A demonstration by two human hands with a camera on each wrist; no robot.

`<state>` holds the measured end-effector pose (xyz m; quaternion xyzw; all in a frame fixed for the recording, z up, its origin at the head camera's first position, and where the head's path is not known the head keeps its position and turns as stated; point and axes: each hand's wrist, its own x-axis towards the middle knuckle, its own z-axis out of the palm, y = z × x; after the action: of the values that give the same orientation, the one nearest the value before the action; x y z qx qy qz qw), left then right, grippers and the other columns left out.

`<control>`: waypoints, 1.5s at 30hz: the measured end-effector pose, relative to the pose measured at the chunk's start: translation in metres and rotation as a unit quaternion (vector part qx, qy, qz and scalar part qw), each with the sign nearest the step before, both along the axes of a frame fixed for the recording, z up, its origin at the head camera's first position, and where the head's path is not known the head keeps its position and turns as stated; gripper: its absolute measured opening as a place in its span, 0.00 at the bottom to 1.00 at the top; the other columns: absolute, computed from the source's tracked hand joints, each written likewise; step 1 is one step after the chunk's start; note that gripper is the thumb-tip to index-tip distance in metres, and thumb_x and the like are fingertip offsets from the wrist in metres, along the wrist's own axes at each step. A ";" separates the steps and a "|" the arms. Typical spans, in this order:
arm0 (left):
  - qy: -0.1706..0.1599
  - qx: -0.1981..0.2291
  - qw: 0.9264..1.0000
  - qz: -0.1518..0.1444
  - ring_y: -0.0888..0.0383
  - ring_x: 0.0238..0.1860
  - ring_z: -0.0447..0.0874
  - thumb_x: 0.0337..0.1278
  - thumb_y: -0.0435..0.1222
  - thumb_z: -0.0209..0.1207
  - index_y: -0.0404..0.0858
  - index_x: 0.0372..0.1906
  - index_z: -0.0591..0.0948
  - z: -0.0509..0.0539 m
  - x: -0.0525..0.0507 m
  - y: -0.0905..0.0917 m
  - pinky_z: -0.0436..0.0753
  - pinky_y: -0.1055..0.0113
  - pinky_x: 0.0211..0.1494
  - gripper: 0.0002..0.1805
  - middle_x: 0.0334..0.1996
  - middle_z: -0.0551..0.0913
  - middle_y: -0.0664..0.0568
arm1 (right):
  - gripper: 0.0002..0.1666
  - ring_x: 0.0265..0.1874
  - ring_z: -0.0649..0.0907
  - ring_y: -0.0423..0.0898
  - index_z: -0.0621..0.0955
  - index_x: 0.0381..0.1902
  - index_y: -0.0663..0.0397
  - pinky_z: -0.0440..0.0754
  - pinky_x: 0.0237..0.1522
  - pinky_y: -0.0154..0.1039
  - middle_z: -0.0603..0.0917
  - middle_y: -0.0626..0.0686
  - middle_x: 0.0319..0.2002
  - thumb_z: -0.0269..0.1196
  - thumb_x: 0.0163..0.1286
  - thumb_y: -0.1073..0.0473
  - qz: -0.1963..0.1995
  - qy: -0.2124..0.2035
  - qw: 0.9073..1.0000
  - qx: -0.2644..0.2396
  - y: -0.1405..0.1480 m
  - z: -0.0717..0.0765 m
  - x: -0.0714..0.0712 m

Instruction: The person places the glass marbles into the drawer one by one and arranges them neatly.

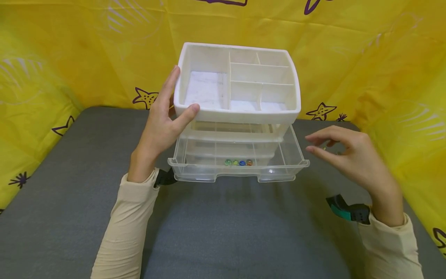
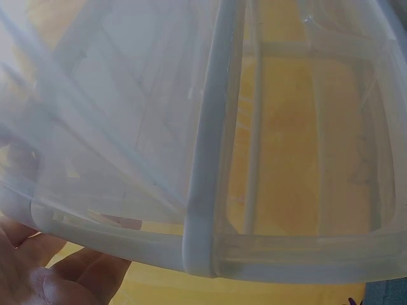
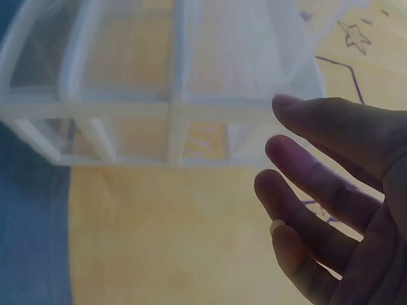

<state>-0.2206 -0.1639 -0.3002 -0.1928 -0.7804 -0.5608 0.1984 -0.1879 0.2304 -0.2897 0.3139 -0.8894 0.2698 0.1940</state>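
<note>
A white desktop drawer organizer (image 1: 237, 117) stands on the grey table, with a divided open tray on top. My left hand (image 1: 156, 120) grips its left side, thumb over the tray rim and fingers along the outer wall. A clear drawer (image 1: 195, 170) sticks out at the front. Several small glass marbles (image 1: 242, 163) lie inside it in a row. My right hand (image 1: 352, 155) hovers to the right, apart from the organizer, its fingers loosely bent and thumb apart from them. Tiny glints show between its thumb and fingers in the head view; whether they are marbles, I cannot tell.
Yellow cloth (image 1: 115, 46) with starfish drawings hangs behind and at both sides of the grey tabletop (image 1: 226, 232). The organizer's see-through frame (image 3: 172, 127) shows near the right hand in the right wrist view.
</note>
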 end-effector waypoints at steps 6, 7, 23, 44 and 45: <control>0.003 0.001 1.000 0.001 0.55 0.60 0.73 0.62 0.33 0.60 0.47 0.79 0.55 -0.001 0.000 -0.001 0.81 0.72 0.57 0.43 0.79 0.53 0.60 | 0.21 0.35 0.78 0.23 0.88 0.41 0.50 0.73 0.40 0.16 0.80 0.22 0.38 0.76 0.49 0.73 -0.017 -0.001 1.000 0.004 0.005 -0.008 0.000; 0.005 0.003 1.000 0.000 0.55 0.59 0.74 0.62 0.33 0.60 0.46 0.79 0.55 -0.001 0.000 -0.001 0.81 0.72 0.56 0.43 0.79 0.53 0.60 | 0.21 0.35 0.78 0.23 0.88 0.41 0.50 0.73 0.40 0.16 0.80 0.23 0.38 0.75 0.49 0.73 -0.020 -0.003 1.000 0.004 0.006 -0.009 0.000; 0.020 0.009 1.000 -0.006 0.55 0.58 0.75 0.60 0.31 0.62 0.44 0.79 0.55 -0.001 -0.001 0.001 0.81 0.75 0.54 0.44 0.79 0.54 0.57 | 0.19 0.36 0.77 0.22 0.88 0.41 0.51 0.72 0.42 0.16 0.79 0.21 0.39 0.75 0.51 0.72 -0.060 -0.015 0.998 -0.004 0.027 -0.037 0.003; 0.017 0.010 1.000 -0.008 0.55 0.58 0.75 0.60 0.31 0.61 0.44 0.79 0.55 -0.001 -0.001 0.001 0.81 0.75 0.53 0.44 0.78 0.55 0.56 | 0.13 0.33 0.76 0.19 0.88 0.43 0.51 0.71 0.38 0.14 0.85 0.35 0.36 0.72 0.59 0.64 -0.129 -0.114 0.985 -0.001 0.060 -0.056 -0.009; 0.017 0.008 1.000 -0.008 0.55 0.58 0.75 0.60 0.31 0.61 0.44 0.79 0.55 -0.001 -0.001 0.001 0.81 0.75 0.53 0.44 0.78 0.55 0.56 | 0.12 0.33 0.76 0.19 0.88 0.43 0.51 0.71 0.37 0.14 0.86 0.38 0.36 0.72 0.59 0.64 -0.133 -0.118 0.984 0.000 0.061 -0.057 -0.009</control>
<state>-0.2216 -0.1629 -0.3010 -0.2065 -0.7708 -0.5654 0.2087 -0.1973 0.2917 -0.3471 0.1585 -0.9399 0.2769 0.1215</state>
